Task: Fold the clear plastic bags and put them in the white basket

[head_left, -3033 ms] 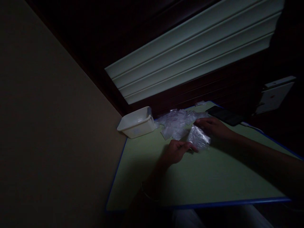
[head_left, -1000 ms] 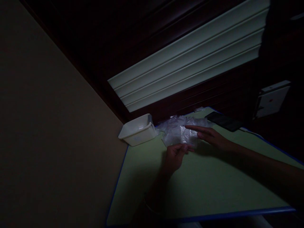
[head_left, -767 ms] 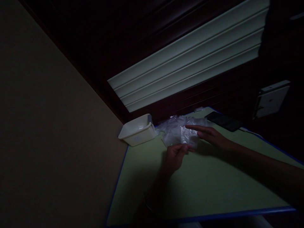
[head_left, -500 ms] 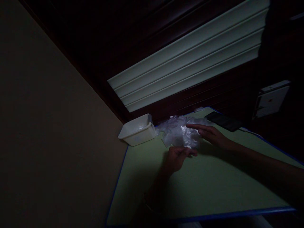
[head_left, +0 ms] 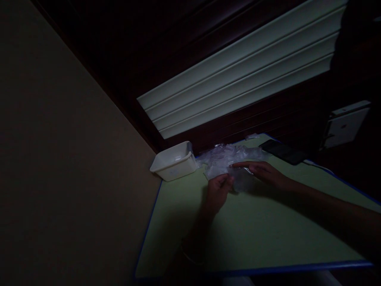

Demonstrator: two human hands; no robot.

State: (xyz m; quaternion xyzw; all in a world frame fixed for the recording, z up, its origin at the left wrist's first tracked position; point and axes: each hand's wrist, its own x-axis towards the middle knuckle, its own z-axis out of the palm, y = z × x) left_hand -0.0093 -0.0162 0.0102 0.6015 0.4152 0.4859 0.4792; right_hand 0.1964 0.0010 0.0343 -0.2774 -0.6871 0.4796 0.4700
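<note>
A small clear plastic bag (head_left: 243,182) is stretched between my two hands, low over the pale green tabletop (head_left: 256,234). My left hand (head_left: 217,193) is closed, with thumb and fingertips pinching the bag's left edge. From the right, my right hand (head_left: 266,173) grips the bag's upper right side, its index finger reaching straight along the top edge. Dim light hides the exact thumb contact. Just behind both hands lies a loose heap of clear plastic bags (head_left: 222,155).
Left of the heap stands a white plastic tub (head_left: 175,171), against the wall. A dark phone-like slab (head_left: 284,152) with a white cable (head_left: 317,165) lies at the back right. Blue edging (head_left: 297,268) borders the table. Behind rises a dark panel with pale slats (head_left: 244,71).
My left hand has moved up and slightly left, from the bag's lower edge to its left edge. The bag has turned and lost its bright shine. My right hand has shifted slightly down.
</note>
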